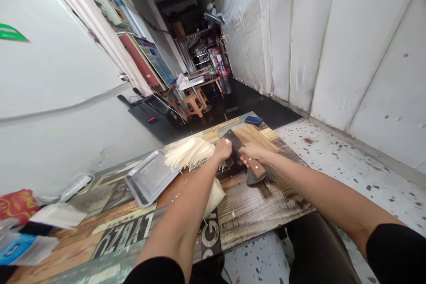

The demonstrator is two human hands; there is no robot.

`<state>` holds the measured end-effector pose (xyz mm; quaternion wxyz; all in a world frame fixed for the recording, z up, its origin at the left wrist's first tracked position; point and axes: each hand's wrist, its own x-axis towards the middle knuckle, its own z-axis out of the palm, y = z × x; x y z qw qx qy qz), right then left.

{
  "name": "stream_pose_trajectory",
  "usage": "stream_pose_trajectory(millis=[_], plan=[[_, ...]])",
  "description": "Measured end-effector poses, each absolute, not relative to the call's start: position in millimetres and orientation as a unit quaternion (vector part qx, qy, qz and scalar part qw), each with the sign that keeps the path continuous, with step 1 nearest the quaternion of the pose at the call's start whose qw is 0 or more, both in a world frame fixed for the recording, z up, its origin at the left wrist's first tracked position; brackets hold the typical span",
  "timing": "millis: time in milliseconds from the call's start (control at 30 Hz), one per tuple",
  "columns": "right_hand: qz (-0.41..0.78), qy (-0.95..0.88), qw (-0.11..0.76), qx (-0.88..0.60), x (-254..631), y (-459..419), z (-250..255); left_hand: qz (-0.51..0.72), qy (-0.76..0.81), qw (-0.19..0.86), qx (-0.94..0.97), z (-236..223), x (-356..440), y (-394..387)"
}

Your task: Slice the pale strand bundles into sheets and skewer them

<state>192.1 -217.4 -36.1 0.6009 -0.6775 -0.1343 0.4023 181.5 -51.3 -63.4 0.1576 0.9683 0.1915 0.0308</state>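
My right hand point(252, 155) is wrapped round the wooden handle of a cleaver point(258, 169). Its dark, broad blade points away from me, over the table. Just left of the blade, my left hand point(222, 149) is closed, with pale strands of enoki mushrooms showing below it; the exact grip is partly hidden. A heap of enoki mushrooms point(190, 151) lies left of that hand, partly over the edge of a metal tray point(151, 179). Another pale bundle point(215, 197) lies under my left forearm. Dark cloth-like material point(255, 178) sits beneath the cleaver handle.
Thin wooden skewers point(254, 136) and a small blue box point(253, 120) lie at the table's far right. A plastic bottle point(26, 248), a red packet point(20, 206) and a white power strip point(75, 186) are on the left. Stools point(193, 105) stand farther back.
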Motion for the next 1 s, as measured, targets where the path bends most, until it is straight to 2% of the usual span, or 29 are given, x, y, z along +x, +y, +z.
stream_pose_trajectory(millis=[133,267,367,467,533,667,800,1000], plan=[[0.350,-0.114,0.605,-0.706,202.3,-242.3,-22.3,0.001,0.194,0.159,0.968,-65.0,192.4,-54.5],[0.277,-0.106,0.623,-0.724,198.7,-279.8,2.3,-0.011,0.195,0.164,0.967,-38.8,186.0,-61.2],[0.241,-0.137,0.660,-0.698,174.9,-308.4,7.9,0.014,0.189,0.166,0.968,-5.0,149.5,-60.0],[0.290,-0.180,0.673,-0.656,139.7,-329.1,-6.1,0.080,0.162,0.163,0.970,14.7,82.7,-59.4],[0.367,-0.189,0.655,-0.633,115.7,-335.4,-22.9,0.115,0.143,0.140,0.973,9.9,33.5,-65.9],[0.463,-0.187,0.643,-0.580,80.4,-330.7,-55.1,0.127,0.138,0.068,0.980,-31.9,-31.3,-87.1],[0.484,-0.182,0.643,-0.566,70.1,-320.7,-70.1,0.136,0.151,0.027,0.979,-63.4,-38.1,-93.9],[0.494,-0.180,0.633,-0.568,72.3,-316.4,-72.4,0.149,0.143,0.016,0.978,-64.9,-30.4,-89.7]])
